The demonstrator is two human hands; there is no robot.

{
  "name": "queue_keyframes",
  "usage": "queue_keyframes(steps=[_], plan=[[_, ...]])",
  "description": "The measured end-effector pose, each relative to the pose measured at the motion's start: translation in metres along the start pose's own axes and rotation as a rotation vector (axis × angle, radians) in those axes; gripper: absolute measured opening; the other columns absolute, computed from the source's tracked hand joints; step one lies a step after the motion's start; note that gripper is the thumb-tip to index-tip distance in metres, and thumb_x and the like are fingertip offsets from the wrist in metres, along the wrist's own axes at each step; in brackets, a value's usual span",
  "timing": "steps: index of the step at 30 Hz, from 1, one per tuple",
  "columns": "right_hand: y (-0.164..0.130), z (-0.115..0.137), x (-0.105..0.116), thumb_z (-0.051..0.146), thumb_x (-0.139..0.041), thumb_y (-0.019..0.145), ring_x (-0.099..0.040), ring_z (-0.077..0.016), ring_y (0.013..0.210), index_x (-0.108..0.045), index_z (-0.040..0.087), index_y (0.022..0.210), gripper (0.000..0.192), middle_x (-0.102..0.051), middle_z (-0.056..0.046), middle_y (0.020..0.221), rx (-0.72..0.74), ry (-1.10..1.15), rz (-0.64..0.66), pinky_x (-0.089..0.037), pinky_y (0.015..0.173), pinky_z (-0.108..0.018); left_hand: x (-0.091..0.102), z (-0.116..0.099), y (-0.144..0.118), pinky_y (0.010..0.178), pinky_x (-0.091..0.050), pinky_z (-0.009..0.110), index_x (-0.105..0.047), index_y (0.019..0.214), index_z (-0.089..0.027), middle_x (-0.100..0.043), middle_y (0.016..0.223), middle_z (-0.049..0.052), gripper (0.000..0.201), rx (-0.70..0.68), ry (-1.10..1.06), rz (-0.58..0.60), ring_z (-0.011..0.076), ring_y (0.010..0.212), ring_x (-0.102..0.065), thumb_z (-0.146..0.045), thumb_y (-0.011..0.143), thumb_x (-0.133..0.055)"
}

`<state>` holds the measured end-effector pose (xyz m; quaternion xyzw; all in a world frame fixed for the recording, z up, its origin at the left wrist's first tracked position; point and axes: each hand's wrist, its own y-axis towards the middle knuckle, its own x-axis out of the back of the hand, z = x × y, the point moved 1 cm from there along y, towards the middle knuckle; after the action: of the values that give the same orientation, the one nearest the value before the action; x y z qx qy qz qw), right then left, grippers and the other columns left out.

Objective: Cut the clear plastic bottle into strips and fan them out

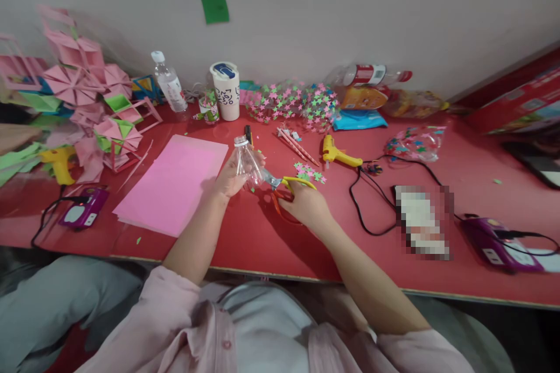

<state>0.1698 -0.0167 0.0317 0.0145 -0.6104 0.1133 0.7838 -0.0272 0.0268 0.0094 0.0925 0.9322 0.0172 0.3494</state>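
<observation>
Seated at a red table (245, 233), a person steadies the top part of a clear plastic bottle (245, 164) in the left hand (231, 179), fingers clasped around its body, neck pointing up and away. The right hand (304, 205) is closed through the yellow and orange handles of a pair of scissors (280, 185), whose blades meet the bottle's lower edge just beside the left fingers. The bottle is held slightly above the tabletop, between a pink sheet of paper (172, 183) on the left and a scatter of small paper stars (310, 172) on the right.

Slippage looks like the chief hazard: thin, curved plastic tends to buckle under the blades, and a sudden give could drive the tips toward the supporting fingers, which sit very close to the cut. A jagged edge on the plastic could also nick the palm. Farther right lie a yellow glue gun (336, 154) and its black cord (363, 204), near enough for a moving elbow to snag.
</observation>
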Motion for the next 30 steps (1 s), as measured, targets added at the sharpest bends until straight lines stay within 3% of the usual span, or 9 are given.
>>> queue_keyframes(steps=[6, 12, 17, 22, 25, 27, 30], plan=[[0.002, 0.016, -0.012, 0.038, -0.056, 0.085, -0.066, -0.0292, 0.099, -0.062, 0.011, 0.116, 0.041, -0.071, -0.017, 0.108, 0.071, -0.075, 0.047, -0.047, 0.079, -0.033, -0.007, -0.003, -0.002, 0.099, -0.047, 0.037, -0.066, 0.104, -0.023, -0.072, 0.101, 0.004, 0.044, 0.022, -0.03, -0.015, 0.0233, 0.112, -0.064, -0.028, 0.062, -0.08], [0.001, 0.029, -0.019, 0.033, -0.057, 0.087, -0.065, -0.0277, 0.096, -0.061, 0.009, 0.11, 0.033, -0.069, -0.016, 0.104, 0.093, -0.098, 0.037, -0.046, 0.078, -0.033, -0.011, -0.004, -0.001, 0.088, -0.052, 0.03, -0.064, 0.113, -0.02, -0.073, 0.095, 0.004, 0.038, 0.068, -0.06, -0.019, 0.0187, 0.099, -0.068, -0.037, 0.08, -0.067], [-0.013, 0.039, -0.006, 0.033, -0.055, 0.09, -0.064, -0.0293, 0.094, -0.062, 0.01, 0.105, 0.028, -0.067, -0.017, 0.101, 0.18, -0.203, -0.021, -0.045, 0.074, -0.034, -0.013, -0.004, 0.0, 0.078, -0.055, 0.031, -0.059, 0.114, -0.025, -0.073, 0.1, 0.004, 0.028, 0.154, -0.076, -0.096, 0.0191, 0.092, -0.071, -0.03, 0.087, -0.056], [0.0, 0.028, 0.02, 0.031, -0.041, 0.095, -0.064, -0.0258, 0.088, -0.065, 0.013, 0.099, 0.03, -0.067, -0.015, 0.097, 0.217, -0.076, -0.198, -0.046, 0.072, -0.033, -0.018, 0.0, 0.001, 0.088, -0.054, 0.04, -0.06, 0.107, -0.022, -0.071, 0.106, 0.007, 0.026, 0.227, -0.126, -0.033, 0.0247, 0.106, -0.067, -0.032, 0.084, -0.055], [0.019, 0.02, 0.028, 0.015, -0.047, 0.087, -0.058, -0.0269, 0.112, -0.058, 0.012, 0.12, 0.035, -0.062, -0.016, 0.12, 0.395, 0.063, -0.359, -0.046, 0.094, -0.038, -0.019, 0.009, 0.0, 0.091, -0.052, 0.043, -0.064, 0.095, -0.018, -0.071, 0.095, 0.008, 0.022, 0.301, -0.162, 0.017, 0.0262, 0.103, -0.066, -0.033, 0.082, -0.054], [0.029, 0.016, 0.026, 0.008, -0.05, 0.079, -0.048, -0.0281, 0.126, -0.053, 0.01, 0.128, 0.05, -0.055, -0.017, 0.133, 0.536, 0.096, -0.372, -0.039, 0.105, -0.042, -0.018, 0.016, -0.001, 0.087, -0.053, 0.04, -0.066, 0.089, -0.019, -0.071, 0.088, 0.006, 0.016, 0.351, -0.162, -0.032, 0.0226, 0.093, -0.067, -0.028, 0.081, -0.054], [0.037, 0.013, 0.014, 0.013, -0.056, 0.077, -0.042, -0.029, 0.132, -0.051, 0.013, 0.131, 0.054, -0.049, -0.016, 0.142, 0.662, 0.149, -0.315, -0.036, 0.11, -0.049, -0.015, 0.026, -0.003, 0.075, -0.052, 0.032, -0.066, 0.08, -0.018, -0.069, 0.08, 0.003, 0.01, 0.424, -0.123, -0.142, 0.0167, 0.077, -0.065, -0.019, 0.079, -0.056]])
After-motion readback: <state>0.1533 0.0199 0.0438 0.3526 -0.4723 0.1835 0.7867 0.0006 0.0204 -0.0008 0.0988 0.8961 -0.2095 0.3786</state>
